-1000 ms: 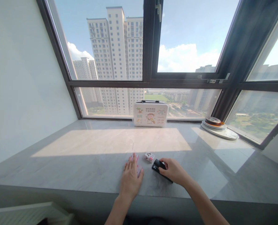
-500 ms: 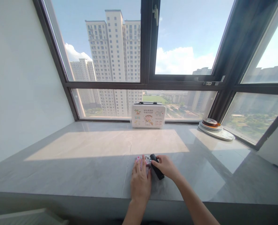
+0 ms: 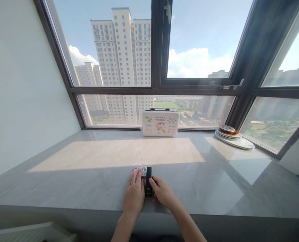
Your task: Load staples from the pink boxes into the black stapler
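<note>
1. Presently, a black stapler (image 3: 148,181) is seen over the near, shaded part of the window sill (image 3: 89,188); its body is long and narrow, its length is pointed away from the person, and a small pale marking is borne near its near end.
2. A small white box (image 3: 143,170) with dark printing is placed just left of the stapler's far end.
3. A pink-and-white box (image 3: 136,169) is set to the left of the white box; most of it is covered by fingers.
4. The stapler is grasped by the right hand (image 3: 162,192) from its right side, with the thumb laid on top.
5. The pink-and-white box is lain under the fingertips of the left hand (image 3: 133,195); whether it is gripped or merely pressed cannot be told.
6. The stapler is thus held between the two hands, close beside the left thumb.
7. Whether the stapler is fully rested on the sill cannot be determined.
</note>
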Available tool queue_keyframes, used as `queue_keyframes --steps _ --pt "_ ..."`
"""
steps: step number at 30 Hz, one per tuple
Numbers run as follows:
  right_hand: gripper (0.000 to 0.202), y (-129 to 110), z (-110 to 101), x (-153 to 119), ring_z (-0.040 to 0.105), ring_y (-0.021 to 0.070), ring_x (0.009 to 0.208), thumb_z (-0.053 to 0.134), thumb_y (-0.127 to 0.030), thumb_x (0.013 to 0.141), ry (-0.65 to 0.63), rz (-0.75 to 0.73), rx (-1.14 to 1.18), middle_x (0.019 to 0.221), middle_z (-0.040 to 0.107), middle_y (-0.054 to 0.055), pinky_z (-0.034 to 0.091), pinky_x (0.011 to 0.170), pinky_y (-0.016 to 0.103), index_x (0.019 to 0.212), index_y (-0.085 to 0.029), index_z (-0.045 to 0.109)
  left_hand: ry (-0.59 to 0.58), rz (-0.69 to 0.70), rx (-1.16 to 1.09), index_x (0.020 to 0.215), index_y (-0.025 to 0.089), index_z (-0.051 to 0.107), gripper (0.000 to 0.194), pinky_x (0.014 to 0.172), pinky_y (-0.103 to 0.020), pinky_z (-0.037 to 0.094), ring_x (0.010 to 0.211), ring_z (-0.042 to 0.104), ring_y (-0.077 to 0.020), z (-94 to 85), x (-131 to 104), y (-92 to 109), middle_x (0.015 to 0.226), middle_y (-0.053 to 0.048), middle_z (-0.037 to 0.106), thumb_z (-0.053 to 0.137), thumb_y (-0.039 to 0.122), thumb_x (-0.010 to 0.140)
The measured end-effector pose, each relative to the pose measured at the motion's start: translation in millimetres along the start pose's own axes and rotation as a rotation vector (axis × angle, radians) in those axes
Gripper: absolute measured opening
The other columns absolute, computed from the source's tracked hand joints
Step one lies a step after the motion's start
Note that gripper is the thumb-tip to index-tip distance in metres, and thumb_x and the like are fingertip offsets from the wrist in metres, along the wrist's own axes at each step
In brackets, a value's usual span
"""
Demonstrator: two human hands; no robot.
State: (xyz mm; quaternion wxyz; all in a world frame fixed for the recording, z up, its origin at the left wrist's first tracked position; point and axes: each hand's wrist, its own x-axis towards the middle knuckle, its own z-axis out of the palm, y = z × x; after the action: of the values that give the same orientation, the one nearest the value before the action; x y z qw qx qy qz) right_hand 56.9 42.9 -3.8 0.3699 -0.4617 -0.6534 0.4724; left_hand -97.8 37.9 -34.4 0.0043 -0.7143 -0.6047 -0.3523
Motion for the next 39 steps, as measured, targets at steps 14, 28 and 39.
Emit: queue_keyframes --steps 14,28,39 --pt "0.048 -19.2 70.9 29.4 0.056 0.0186 0.063 0.041 -0.059 0.098 -0.018 -0.043 0.062 0.084 0.063 0.004 0.047 0.05 0.027 0.124 -0.025 0.063 -0.019 0.026 -0.055 0.141 0.025 0.05 0.041 0.117 -0.047 0.038 0.142 0.04 -0.0237 -39.4 12.5 -76.5 0.146 -0.007 0.051 0.034 0.027 0.103" --pt "0.046 34.0 -57.0 -19.3 0.062 0.0241 0.102 0.039 -0.037 0.097 0.486 -0.065 -0.344 0.111 0.067 0.01 0.049 0.095 0.037 0.135 -0.019 0.056 -0.204 0.278 -0.139 0.145 0.028 0.045 0.046 0.117 -0.041 0.037 0.139 0.045 -0.022 -28.8 -4.5 59.9 0.149 -0.005 0.05 0.038 0.024 0.1" --pt "0.052 33.7 -63.5 -38.4 0.03 0.0228 0.147 0.039 -0.032 0.096 0.35 0.002 -0.911 0.155 0.044 -0.001 0.019 0.122 0.041 0.146 -0.029 0.05 -0.225 0.133 0.185 0.15 0.025 0.04 0.054 0.123 -0.054 0.014 0.151 0.022 -0.0262 27.3 16.3 42.9 0.16 -0.006 0.034 0.035 0.047 0.101"
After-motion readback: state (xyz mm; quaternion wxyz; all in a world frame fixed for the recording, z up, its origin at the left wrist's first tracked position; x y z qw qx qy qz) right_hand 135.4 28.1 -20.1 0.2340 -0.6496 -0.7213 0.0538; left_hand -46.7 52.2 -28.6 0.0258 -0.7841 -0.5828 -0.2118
